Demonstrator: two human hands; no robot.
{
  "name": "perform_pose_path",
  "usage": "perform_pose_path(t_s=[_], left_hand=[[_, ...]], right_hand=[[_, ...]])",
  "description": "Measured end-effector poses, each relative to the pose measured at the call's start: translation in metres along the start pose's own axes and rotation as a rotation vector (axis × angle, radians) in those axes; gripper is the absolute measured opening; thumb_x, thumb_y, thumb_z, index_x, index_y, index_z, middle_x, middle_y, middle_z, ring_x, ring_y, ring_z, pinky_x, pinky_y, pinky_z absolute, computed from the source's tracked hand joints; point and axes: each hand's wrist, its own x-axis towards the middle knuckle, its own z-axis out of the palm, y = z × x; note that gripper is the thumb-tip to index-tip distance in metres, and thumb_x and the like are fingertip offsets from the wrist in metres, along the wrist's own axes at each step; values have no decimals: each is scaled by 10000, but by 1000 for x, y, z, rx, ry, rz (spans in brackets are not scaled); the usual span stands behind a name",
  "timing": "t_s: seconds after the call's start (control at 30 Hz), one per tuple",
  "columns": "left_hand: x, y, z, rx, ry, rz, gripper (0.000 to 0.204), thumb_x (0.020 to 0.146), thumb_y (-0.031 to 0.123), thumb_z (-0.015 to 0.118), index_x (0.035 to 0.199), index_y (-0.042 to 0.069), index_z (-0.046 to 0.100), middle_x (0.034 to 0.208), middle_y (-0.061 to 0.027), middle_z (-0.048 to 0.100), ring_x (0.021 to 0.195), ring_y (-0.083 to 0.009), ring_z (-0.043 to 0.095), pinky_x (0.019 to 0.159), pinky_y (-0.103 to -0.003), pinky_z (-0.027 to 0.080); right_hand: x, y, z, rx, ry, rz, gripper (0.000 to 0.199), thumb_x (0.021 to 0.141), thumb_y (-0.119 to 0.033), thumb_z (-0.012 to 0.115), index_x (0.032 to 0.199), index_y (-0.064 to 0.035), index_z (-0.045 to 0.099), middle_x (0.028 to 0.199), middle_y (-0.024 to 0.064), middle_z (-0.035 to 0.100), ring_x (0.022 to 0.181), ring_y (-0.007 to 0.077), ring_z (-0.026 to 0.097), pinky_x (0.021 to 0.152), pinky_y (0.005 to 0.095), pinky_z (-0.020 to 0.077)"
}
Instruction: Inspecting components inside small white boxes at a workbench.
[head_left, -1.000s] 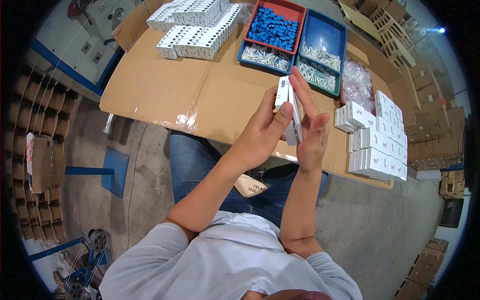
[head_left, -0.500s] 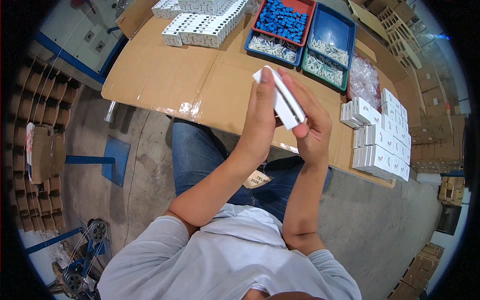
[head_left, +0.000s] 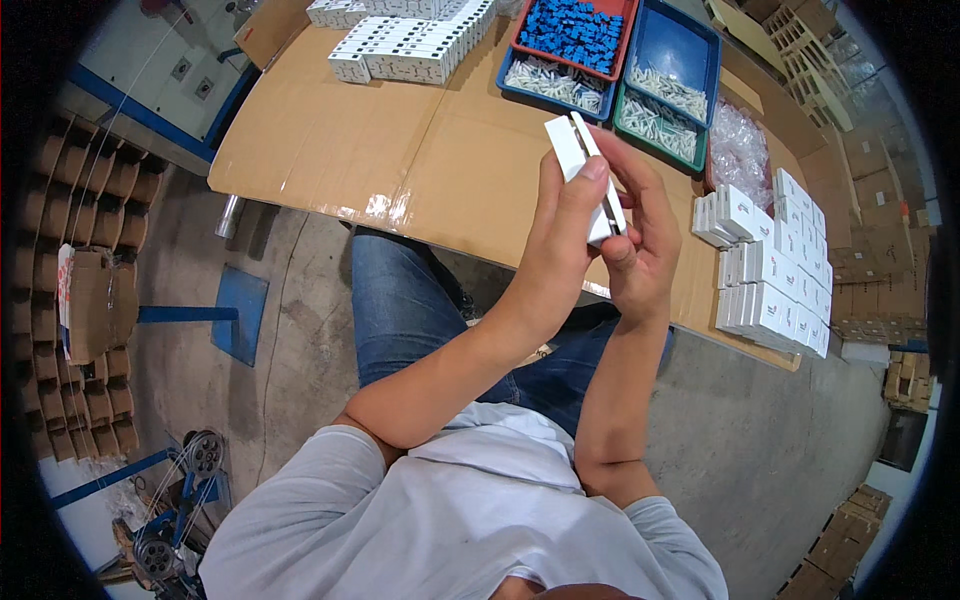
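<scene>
**Hands and box above the table's near edge**

The left hand (head_left: 560,250) and right hand (head_left: 635,235) together grip a small white box (head_left: 588,180), raised over the cardboard-covered table (head_left: 400,160) near its front edge. Bare cardboard lies open to the left. Stacked white boxes (head_left: 770,265) crowd the right; parts trays (head_left: 620,70) and more box rows (head_left: 410,40) line the far side.

We see a smooth white plastic part (head_left: 585,175) held over a matt brown cardboard tabletop (head_left: 400,150), beside glossy plastic trays (head_left: 665,45) and rough concrete floor (head_left: 300,330).
</scene>
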Motion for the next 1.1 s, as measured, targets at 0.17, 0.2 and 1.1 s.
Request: perform_pose_path(t_s=[0.17, 0.2, 1.1], left_hand=[[0, 2, 2, -28, -14, 3, 567, 990, 542, 491, 1323, 83, 476, 1115, -73, 622, 886, -150, 674, 735, -276, 560], [0, 6, 2, -27, -46, 1, 484, 1019, 459, 467, 1324, 83, 452, 1135, -62, 585, 934, -126, 625, 772, -278, 538], [24, -8, -29, 549, -247, 632, 933, 850, 254, 726, 1562, 58, 154, 1463, -195, 364, 1375, -306, 404, 1136, -407, 338]], right_hand=[[2, 5, 4, -32, 101, -128, 884, 884, -716, 537, 1377, 17, 568, 1331, 210, 599, 1182, 309, 600, 943, 388, 484], [3, 5, 4, -34, 102, -127, 884, 884, -716, 537, 1377, 17, 568, 1331, 210, 599, 1182, 309, 600, 943, 388, 484], [4, -23, -5, 199, 82, 132, 745, 972, -497, 592, 1449, 55, 443, 1447, 175, 515, 1304, 237, 525, 1092, 355, 405]])
